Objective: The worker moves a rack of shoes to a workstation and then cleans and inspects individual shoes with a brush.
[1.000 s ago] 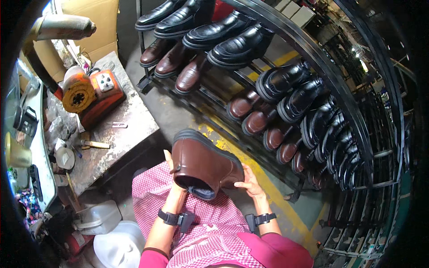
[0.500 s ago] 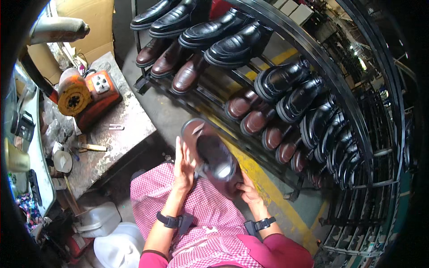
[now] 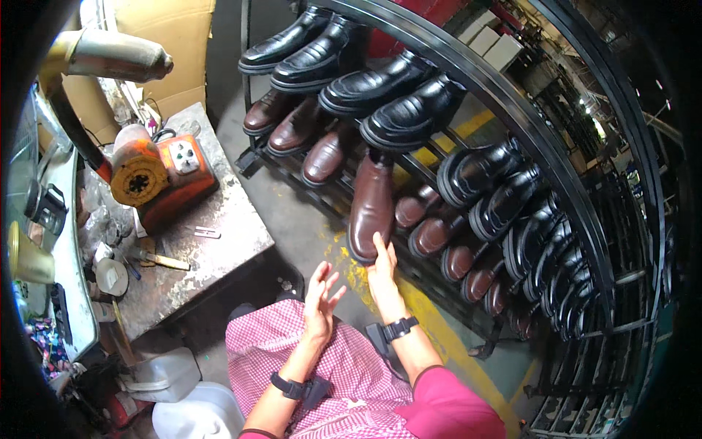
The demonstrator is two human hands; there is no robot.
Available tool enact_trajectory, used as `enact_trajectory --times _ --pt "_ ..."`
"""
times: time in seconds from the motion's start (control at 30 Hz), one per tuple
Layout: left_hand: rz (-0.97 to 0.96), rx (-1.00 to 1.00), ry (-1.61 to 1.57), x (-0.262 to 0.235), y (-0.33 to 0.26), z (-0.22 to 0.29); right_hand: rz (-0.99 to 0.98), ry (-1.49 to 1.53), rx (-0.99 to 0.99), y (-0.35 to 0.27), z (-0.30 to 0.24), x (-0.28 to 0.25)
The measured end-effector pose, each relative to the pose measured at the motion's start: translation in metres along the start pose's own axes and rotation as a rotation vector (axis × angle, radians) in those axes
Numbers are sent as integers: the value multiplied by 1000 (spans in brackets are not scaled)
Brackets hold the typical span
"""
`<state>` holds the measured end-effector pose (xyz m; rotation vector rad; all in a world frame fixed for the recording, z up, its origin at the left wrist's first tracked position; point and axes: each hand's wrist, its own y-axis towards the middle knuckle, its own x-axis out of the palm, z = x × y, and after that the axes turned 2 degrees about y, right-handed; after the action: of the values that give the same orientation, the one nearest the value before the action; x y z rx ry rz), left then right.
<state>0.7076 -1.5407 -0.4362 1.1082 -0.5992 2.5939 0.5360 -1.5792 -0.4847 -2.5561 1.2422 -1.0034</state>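
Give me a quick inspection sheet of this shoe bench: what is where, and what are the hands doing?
Surface: worn grey metal table at the left, scratched and stained.
Job's things: brown boot set toe-down on the black shoe rack, among rows of black and brown shoes.
Clutter: orange machine, small brush, cups and tins along the left edge; white plastic jugs on the floor.
Hands: right hand touches the boot's toe end; left hand open, holding nothing, above the checked apron.
Cables: thick dark hose running to the orange machine.
Surroundings: cardboard box behind the table, yellow floor line under the rack.
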Motion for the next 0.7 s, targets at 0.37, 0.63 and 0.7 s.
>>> enact_trajectory --times 0.37,0.63,0.7 --pt "-19 -59 -54 -1 7 4 -207 -147 279 75 14 32" --pt "-51 -106 -16 7 7 2 113 405 113 102 -35 -30" --pt "-49 -122 -5 7 9 0 240 358 207 112 -42 -30"
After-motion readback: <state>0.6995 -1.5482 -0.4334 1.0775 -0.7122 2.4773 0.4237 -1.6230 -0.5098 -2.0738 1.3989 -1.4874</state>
